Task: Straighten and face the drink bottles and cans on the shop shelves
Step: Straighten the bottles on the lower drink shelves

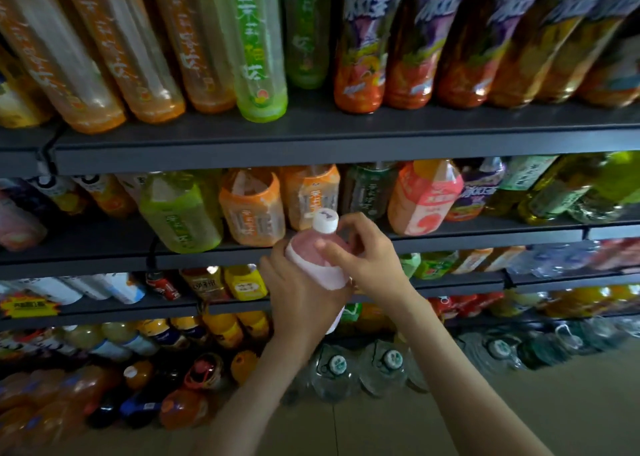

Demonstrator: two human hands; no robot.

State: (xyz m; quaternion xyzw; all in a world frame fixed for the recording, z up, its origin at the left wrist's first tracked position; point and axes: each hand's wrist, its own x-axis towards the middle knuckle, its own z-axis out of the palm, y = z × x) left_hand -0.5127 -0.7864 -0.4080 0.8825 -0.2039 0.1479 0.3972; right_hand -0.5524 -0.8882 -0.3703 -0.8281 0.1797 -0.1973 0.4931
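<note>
Pink plastic bottle (317, 259) with white screw cap (325, 220) is held in the air, leaning a little left, just in front of the second dark grey metal shelf (485, 235).

Left hand (301, 298): grip wrapped round the bottle's lower body.

Right hand (367, 259): grip curled over the bottle's shoulder, fingertips beside the cap.

Behind, on that shelf: orange-labelled clear bottle (252, 207), with a green-labelled clear bottle (181, 213) to its left.

Held bottle (317, 259): pink, white cap (325, 220). Shelves (311, 143): dark grey. Upper-row bottles: orange (93, 57), light green (259, 50), purple-and-red labelled (362, 46). Floor (519, 414): tan.
</note>
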